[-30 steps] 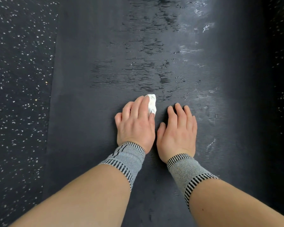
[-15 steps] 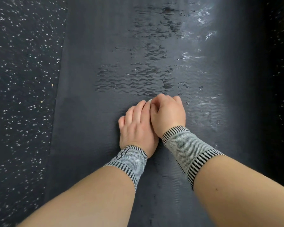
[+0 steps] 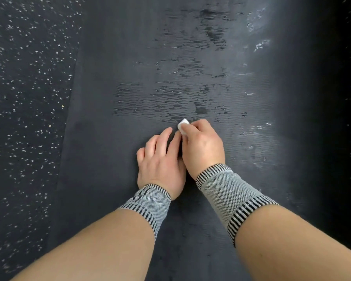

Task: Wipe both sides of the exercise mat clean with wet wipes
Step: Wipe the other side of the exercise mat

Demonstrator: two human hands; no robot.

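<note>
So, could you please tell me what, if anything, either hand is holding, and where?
The right hand pinches the balled wet wipe at its near side; the left hand holds nothing.

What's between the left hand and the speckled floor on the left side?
Only bare mat: the head view shows nothing lying between the left hand and the speckled floor.

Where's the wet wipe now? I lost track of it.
In the head view, the wet wipe sits mid-frame, pinched by the right hand, just beyond the left hand.
</note>
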